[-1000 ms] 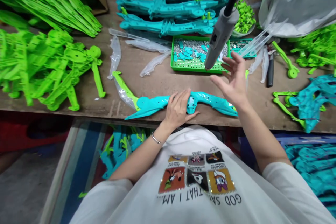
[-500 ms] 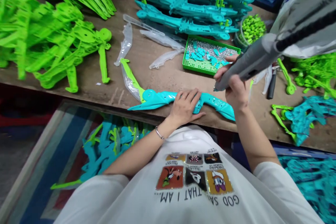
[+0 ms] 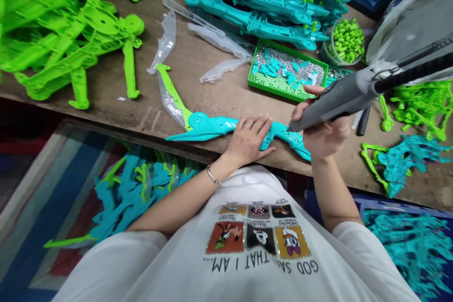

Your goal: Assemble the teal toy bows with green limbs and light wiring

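On the table's front edge lies a turquoise bow-shaped plastic part point(image 3: 214, 128). A green plastic arm point(image 3: 172, 91) with a clear plastic strip point(image 3: 170, 107) joins its left end. My left hand point(image 3: 249, 140) grips the middle of the turquoise part, fingers over the top and thumb on the near side. In my right hand point(image 3: 323, 134) is a grey electric screwdriver point(image 3: 334, 99), held tilted. Its tip meets the right half of the turquoise part, near some small holes. My right hand and the tool hide part of the right end.
A green tray point(image 3: 287, 89) of screws and small turquoise pieces stands behind. Beside it is a tub of green pieces point(image 3: 348, 40). Turquoise parts point(image 3: 226, 7) are stacked at the back, green parts point(image 3: 71, 33) heaped left. Black-handled pliers point(image 3: 363, 121) lie right.
The screwdriver has come down from above the table onto the right half of the turquoise part. My left hand stays on the part. The view has shifted slightly.
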A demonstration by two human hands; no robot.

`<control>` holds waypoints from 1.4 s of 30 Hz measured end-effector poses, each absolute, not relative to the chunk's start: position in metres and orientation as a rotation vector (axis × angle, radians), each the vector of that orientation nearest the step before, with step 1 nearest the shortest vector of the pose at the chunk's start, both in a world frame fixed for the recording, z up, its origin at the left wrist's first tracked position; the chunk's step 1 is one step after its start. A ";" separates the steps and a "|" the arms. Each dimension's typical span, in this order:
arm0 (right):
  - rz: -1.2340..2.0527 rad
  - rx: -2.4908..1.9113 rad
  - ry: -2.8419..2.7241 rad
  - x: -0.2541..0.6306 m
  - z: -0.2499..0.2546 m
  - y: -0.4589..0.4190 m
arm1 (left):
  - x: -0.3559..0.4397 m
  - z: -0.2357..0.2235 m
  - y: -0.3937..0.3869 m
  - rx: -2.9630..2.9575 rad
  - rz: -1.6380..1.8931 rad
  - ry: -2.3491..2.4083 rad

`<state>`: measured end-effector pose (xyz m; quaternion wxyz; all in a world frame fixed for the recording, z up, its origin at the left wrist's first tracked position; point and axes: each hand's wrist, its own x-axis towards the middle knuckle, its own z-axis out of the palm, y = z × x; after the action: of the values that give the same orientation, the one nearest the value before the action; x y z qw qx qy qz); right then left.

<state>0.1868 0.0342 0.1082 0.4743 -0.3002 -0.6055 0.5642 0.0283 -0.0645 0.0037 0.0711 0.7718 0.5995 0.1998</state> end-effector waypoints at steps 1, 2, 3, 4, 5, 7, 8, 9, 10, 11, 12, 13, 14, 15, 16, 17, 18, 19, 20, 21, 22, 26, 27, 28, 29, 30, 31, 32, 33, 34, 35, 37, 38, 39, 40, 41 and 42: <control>1.376 -0.747 -1.470 0.186 0.108 0.034 | 0.028 0.004 -0.064 2.317 0.610 1.799; 1.359 -0.767 -1.456 0.184 0.107 0.034 | 0.028 0.003 -0.065 2.313 0.620 1.797; 1.332 -0.792 -1.445 0.183 0.106 0.034 | 0.028 0.003 -0.065 2.309 0.630 1.796; 1.297 -0.817 -1.437 0.181 0.104 0.033 | 0.028 0.003 -0.065 2.306 0.636 1.796; 1.264 -0.840 -1.432 0.180 0.102 0.033 | 0.028 0.002 -0.065 2.303 0.637 1.794; 1.227 -0.868 -1.431 0.178 0.096 0.032 | 0.028 0.002 -0.065 2.304 0.633 1.790; 1.223 -0.875 -1.433 0.177 0.094 0.032 | 0.028 0.001 -0.065 2.306 0.633 1.790; 1.224 -0.879 -1.437 0.177 0.091 0.032 | 0.028 0.001 -0.065 2.307 0.630 1.789; 1.226 -0.883 -1.443 0.177 0.089 0.032 | 0.029 0.001 -0.065 2.304 0.630 1.790; 1.227 -0.887 -1.454 0.178 0.087 0.032 | 0.029 0.001 -0.065 2.300 0.632 1.792; 1.227 -0.890 -1.468 0.178 0.085 0.032 | 0.029 0.001 -0.064 2.294 0.633 1.793; 1.227 -0.887 -1.482 0.179 0.083 0.033 | 0.029 0.000 -0.064 2.290 0.634 1.794; 1.228 -0.877 -1.494 0.180 0.080 0.034 | 0.029 0.000 -0.064 2.287 0.633 1.796; 1.231 -0.860 -1.501 0.181 0.078 0.034 | 0.029 0.001 -0.064 2.288 0.629 1.796; 1.239 -0.834 -1.503 0.182 0.075 0.034 | 0.029 0.001 -0.064 2.292 0.624 1.797; 1.245 -0.806 -1.502 0.183 0.072 0.035 | 0.029 0.001 -0.064 2.299 0.616 1.799; 1.247 -0.779 -1.500 0.184 0.068 0.035 | 0.029 0.002 -0.064 2.307 0.607 1.804; 1.244 -0.758 -1.500 0.184 0.065 0.035 | 0.030 0.003 -0.064 2.318 0.596 1.808; 1.242 -0.744 -1.507 0.185 0.062 0.035 | 0.030 0.003 -0.064 2.326 0.584 1.814; 1.237 -0.748 -1.519 0.186 0.059 0.035 | 0.030 0.004 -0.064 2.333 0.570 1.818; 1.229 -0.769 -1.529 0.186 0.057 0.034 | 0.030 0.004 -0.064 2.338 0.558 1.820; 1.188 -0.938 -1.505 0.187 0.051 0.034 | 0.030 0.003 -0.064 2.350 0.555 1.826; 1.178 -0.956 -1.493 0.186 0.051 0.035 | 0.031 0.001 -0.064 2.354 0.562 1.828; 1.174 -0.956 -1.489 0.185 0.051 0.035 | 0.031 0.000 -0.064 2.354 0.567 1.834; 1.175 -0.946 -1.490 0.185 0.051 0.035 | 0.031 -0.001 -0.064 2.353 0.571 1.838; 1.178 -0.935 -1.493 0.184 0.052 0.035 | 0.031 -0.001 -0.064 2.352 0.573 1.840; 1.182 -0.925 -1.495 0.183 0.054 0.035 | 0.031 -0.001 -0.064 2.352 0.573 1.840; 1.184 -0.921 -1.494 0.182 0.056 0.035 | 0.032 0.000 -0.064 2.352 0.570 1.838; 1.182 -0.917 -1.490 0.181 0.058 0.035 | 0.031 0.001 -0.064 2.351 0.564 1.834; 1.178 -0.912 -1.485 0.181 0.060 0.035 | 0.031 0.004 -0.064 2.348 0.557 1.827; 1.177 -0.905 -1.478 0.180 0.062 0.034 | 0.031 0.007 -0.064 2.343 0.549 1.819; 1.186 -0.890 -1.463 0.181 0.064 0.034 | 0.030 0.014 -0.063 2.341 0.540 1.785; 1.193 -0.885 -1.456 0.181 0.065 0.034 | 0.029 0.017 -0.061 2.354 0.537 1.753; 1.199 -0.882 -1.450 0.182 0.064 0.034 | 0.028 0.021 -0.059 2.379 0.531 1.713; 1.203 -0.883 -1.446 0.182 0.064 0.034 | 0.027 0.023 -0.057 2.413 0.519 1.670; 1.207 -0.883 -1.445 0.183 0.063 0.034 | 0.026 0.026 -0.055 2.446 0.499 1.631; 1.211 -0.883 -1.444 0.183 0.063 0.033 | 0.025 0.028 -0.052 2.478 0.477 1.598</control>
<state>0.1829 0.0333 0.0626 0.5056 -0.3661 -0.5987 0.5019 0.0253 -0.0522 0.0276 0.0775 0.8271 0.5334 0.1592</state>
